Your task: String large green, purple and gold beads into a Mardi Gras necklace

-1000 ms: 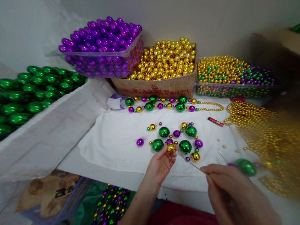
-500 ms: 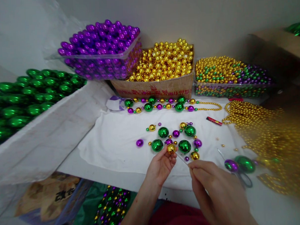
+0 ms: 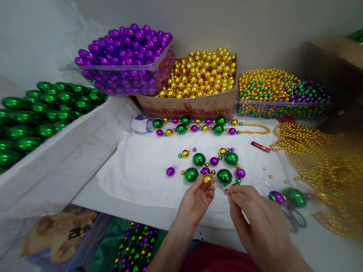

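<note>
My left hand (image 3: 195, 201) pinches a gold bead (image 3: 207, 179) between thumb and fingertips, just above the white cloth (image 3: 141, 169). My right hand (image 3: 256, 220) is closed in a pinch on a thin needle (image 3: 220, 187) whose tip points at the gold bead. Loose green, purple and gold beads (image 3: 212, 166) lie on the cloth right behind both hands. Trailing to the right, a strung purple bead (image 3: 274, 196) and green bead (image 3: 295, 197) rest on the table beside scissors (image 3: 294, 217).
At the back stand a tub of purple balls (image 3: 128, 58), a cardboard box of gold balls (image 3: 197, 76) and a tray of small mixed beads (image 3: 281, 93). Green balls (image 3: 34, 117) fill a box at left. A finished strand (image 3: 205, 126), gold strands (image 3: 328, 162) and a red lighter (image 3: 261, 146) lie nearby.
My right hand has moved left and up towards the gold bead, bringing the needle closer. The strung purple and green beads slid left. My left hand has stayed put.
</note>
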Demonstrator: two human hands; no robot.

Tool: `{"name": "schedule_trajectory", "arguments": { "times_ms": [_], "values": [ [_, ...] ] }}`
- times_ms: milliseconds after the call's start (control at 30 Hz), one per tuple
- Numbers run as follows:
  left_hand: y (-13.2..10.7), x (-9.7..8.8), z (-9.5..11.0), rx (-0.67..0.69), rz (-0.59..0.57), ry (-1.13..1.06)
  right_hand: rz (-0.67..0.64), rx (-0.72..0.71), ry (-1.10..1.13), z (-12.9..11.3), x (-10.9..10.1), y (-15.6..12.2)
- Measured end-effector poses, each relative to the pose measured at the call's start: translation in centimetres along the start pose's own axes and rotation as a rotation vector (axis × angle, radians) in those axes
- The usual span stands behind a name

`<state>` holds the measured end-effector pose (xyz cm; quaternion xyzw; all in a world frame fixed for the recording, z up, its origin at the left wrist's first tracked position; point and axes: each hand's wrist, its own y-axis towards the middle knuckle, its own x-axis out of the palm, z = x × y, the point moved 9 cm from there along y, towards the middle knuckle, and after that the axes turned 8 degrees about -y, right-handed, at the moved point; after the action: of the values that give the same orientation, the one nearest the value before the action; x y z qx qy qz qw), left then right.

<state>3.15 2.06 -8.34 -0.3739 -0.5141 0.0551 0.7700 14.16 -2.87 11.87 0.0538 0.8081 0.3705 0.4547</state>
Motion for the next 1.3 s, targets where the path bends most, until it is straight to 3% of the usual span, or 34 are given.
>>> {"name": "schedule_trajectory", "arguments": {
  "times_ms": [500, 733, 867, 967, 1100, 1300],
  "values": [
    [0.1, 0.0, -0.3, -0.024, -0.022, 0.030, 0.007, 0.034, -0.035, 0.2, -0.4, 0.4],
    [0.0, 0.2, -0.4, -0.011, -0.019, 0.036, -0.016, 0.007, -0.002, 0.3, 1.2, -0.3],
    [-1.7, 1.5, -0.3, 0.000, -0.032, 0.024, -0.021, 0.110, 0.102, 1.3, 2.6, -1.6],
    [-3.5, 2.9, 0.6, 0.153, -0.073, 0.143, -0.036, 0.271, 0.245, 2.9, 3.5, -3.5],
    [-5.0, 4.4, 1.9, 0.441, -0.106, 0.510, -0.115, 0.429, 0.337, 5.1, 4.1, -6.3],
    [-4.9, 6.1, 1.6, 0.556, -0.187, 0.773, -0.197, 0.437, 0.148, 6.4, 2.5, -6.4]
  ]
}}
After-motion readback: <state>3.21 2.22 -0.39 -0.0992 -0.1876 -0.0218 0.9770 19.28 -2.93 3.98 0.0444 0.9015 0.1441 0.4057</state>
